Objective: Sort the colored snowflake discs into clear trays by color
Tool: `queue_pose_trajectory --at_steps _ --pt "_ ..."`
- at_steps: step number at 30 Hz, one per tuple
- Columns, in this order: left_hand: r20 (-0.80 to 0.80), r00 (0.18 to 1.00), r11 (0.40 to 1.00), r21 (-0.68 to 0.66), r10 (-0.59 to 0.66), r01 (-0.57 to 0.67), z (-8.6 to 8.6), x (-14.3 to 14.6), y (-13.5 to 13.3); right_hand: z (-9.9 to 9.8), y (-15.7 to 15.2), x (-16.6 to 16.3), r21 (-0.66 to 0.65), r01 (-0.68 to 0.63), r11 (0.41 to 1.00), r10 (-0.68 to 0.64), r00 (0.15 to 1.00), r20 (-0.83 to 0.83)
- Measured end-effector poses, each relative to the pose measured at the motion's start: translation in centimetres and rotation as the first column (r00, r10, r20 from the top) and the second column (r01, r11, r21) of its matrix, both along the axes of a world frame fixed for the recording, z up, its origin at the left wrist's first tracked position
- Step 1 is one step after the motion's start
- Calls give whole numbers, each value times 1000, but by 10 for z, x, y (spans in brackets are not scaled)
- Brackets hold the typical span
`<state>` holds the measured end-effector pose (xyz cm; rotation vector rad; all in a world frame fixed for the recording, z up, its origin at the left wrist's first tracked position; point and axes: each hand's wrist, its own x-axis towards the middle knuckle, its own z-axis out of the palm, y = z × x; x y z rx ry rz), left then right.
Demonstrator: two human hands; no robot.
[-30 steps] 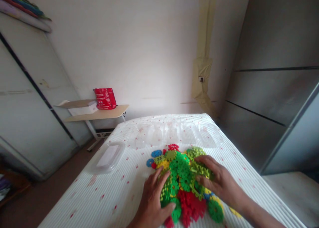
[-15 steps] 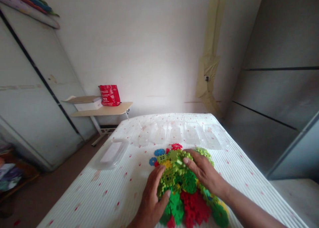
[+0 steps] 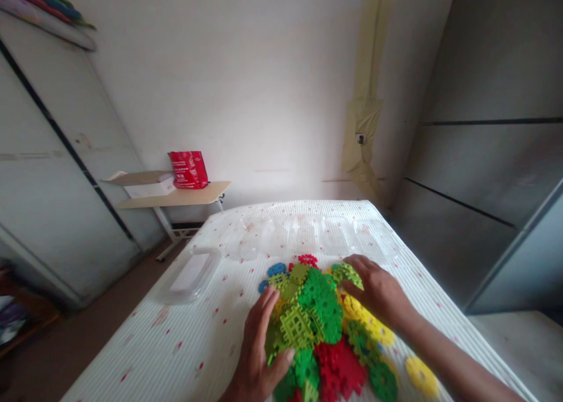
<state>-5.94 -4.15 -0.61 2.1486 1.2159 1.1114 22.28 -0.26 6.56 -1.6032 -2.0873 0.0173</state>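
Observation:
A heap of plastic building pieces, gear-shaped and square, lies in front of me. Light green squares [image 3: 295,327], dark green gears [image 3: 323,302], red pieces [image 3: 341,370] and yellow gears [image 3: 367,317] show in it. My left hand [image 3: 259,346] rests along the heap's left side, thumb apart from the fingers, gripping nothing that I can see. At the far right side, my right hand [image 3: 380,288] curves its thumb and fingers around light green pieces [image 3: 349,275]. Its fingertips are partly hidden. Blue gears [image 3: 277,269] and a red gear [image 3: 307,260] lie at the far edge.
A clear divided plastic tray [image 3: 303,235] lies across the far part of the cloth-covered table [image 3: 176,343]. On the left is a clear container [image 3: 191,276] with a white paper inside. A side table [image 3: 193,196] behind holds a red bag [image 3: 188,169] and a box [image 3: 149,185].
My right hand has moved right, off the heap's top to the light green pieces. Dark green gears and several yellow gears now show, and the heap has spread rightward. The left hand stays beside it.

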Motion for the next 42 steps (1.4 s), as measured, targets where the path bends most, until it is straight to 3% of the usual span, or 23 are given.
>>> queue_pose_trajectory --at_steps 4,11,19,26,34,38,42 --pt "-3 998 995 -78 57 -58 -1 -3 19 -26 12 18 -63 166 984 -158 981 110" --pt "-123 990 949 -297 76 -110 8 4 46 -45 24 1 -71 194 978 -185 976 113" --pt "94 991 963 -263 95 -67 11 15 44 -26 11 6 -20 39 999 -41 989 -144" --pt "229 971 969 -248 69 -11 9 13 45 9 -12 -37 -76 -283 956 231 888 -397" --pt "249 961 941 -336 121 -32 9 -2 44 4 -12 -68 -26 -370 929 328 852 -407" --pt "154 982 933 -356 108 -47 9 -17 33 7 -15 -34 -76 -251 965 218 929 -298" --pt "-14 1000 948 -317 8 -12 3 -35 15 -18 -35 36 -230 -93 969 73 993 -93"
